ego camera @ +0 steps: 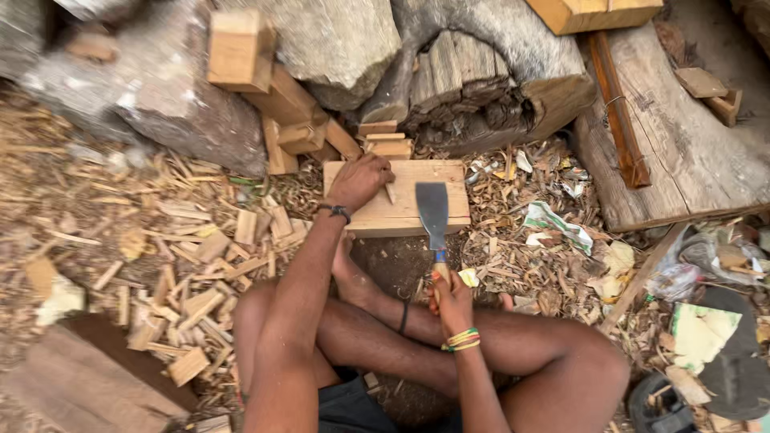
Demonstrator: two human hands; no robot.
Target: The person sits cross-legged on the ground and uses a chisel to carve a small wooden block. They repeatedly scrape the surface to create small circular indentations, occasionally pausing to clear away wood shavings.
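— Where is the small wood strip [390, 192]?

— Standing on the wooden block [449, 204] that lies on the ground before the crossed legs. The strip is roughly upright, its long axis running away from the person, near the block's middle top edge.

— Which hand has it?

— The left hand [358, 180]. Its fingers are closed around the strip's upper end, pinning it to the block.

— And the blade?

— The broad cleaver [433, 210] lies just right of the strip, blade flat over the block, its long axis nearly parallel to the strip. The right hand [451, 301] grips the handle with closed fingers, nearer the body than the left.

— So the strip sits left of the blade?

— Yes, just beside it, near but apart.

— Around them?

— Wood chips [192, 273] litter the ground on the left, logs [481, 72] stand behind the block, a plank [682, 152] lies right.
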